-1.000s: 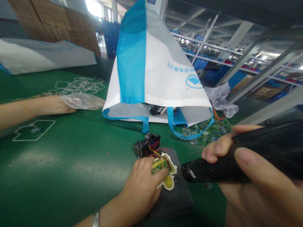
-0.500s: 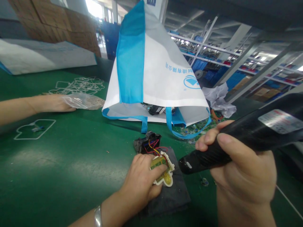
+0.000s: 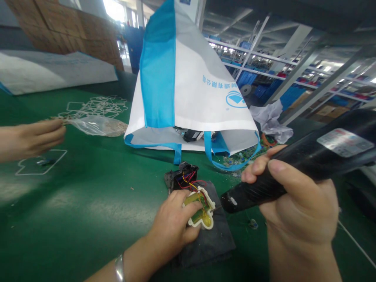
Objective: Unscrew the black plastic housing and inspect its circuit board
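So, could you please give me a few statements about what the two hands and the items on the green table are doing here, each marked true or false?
1. The right hand grips a black power tool. True.
2. The left hand rests on a white-rimmed part with a yellow circuit board. True.
3. That part lies on bare green table. False: it lies on a dark cloth.
4. The blue and white bag lies folded flat. False: it stands up, its mouth open.
5. Another person's hand shows at the left edge. True.
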The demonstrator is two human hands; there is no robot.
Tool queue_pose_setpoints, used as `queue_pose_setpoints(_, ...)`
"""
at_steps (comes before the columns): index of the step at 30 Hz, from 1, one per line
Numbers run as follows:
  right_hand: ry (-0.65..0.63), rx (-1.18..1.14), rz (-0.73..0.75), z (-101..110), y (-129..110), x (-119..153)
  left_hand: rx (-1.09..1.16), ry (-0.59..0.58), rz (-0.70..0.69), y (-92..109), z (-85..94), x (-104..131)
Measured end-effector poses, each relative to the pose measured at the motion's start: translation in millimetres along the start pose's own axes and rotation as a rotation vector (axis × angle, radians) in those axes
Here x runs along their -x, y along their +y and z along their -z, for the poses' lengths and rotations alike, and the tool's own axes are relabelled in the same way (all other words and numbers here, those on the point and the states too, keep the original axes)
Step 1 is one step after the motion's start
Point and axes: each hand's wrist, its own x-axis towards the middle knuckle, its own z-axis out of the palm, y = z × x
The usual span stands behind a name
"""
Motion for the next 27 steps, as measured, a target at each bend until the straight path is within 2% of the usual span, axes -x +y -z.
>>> queue_pose_setpoints(3, 0.001, 0.003, -0.005, 1, -1, 0, -0.017, -0.016, 0.0, -1, 0.0, 0)
queue_pose_setpoints(15, -0.015, 0.004, -0.03, 0, -1, -3, -0.026, 0.051, -0.023, -1, 0.7, -3)
queue_pose_setpoints(19, 0.012, -0.013, -0.061, -2, 11, 0, 0.025, 0.045, 0.003, -1, 2.2, -5)
queue_pose_setpoints(23, -0.092, 0.077, -0.145, -7, 27, 5, 0.021, 0.03, -0.022, -2, 7.2, -7)
queue_pose_setpoints(25, -0.123, 0.108, -0.133, -11, 25, 5, 0.015, 0.015, -0.033, -3, 9.3, -8)
queue_pose_setpoints(27, -0.097, 0.079, -0.119, -11, 15, 2, -0.01, -0.006, -0.05, -5, 10.0, -7)
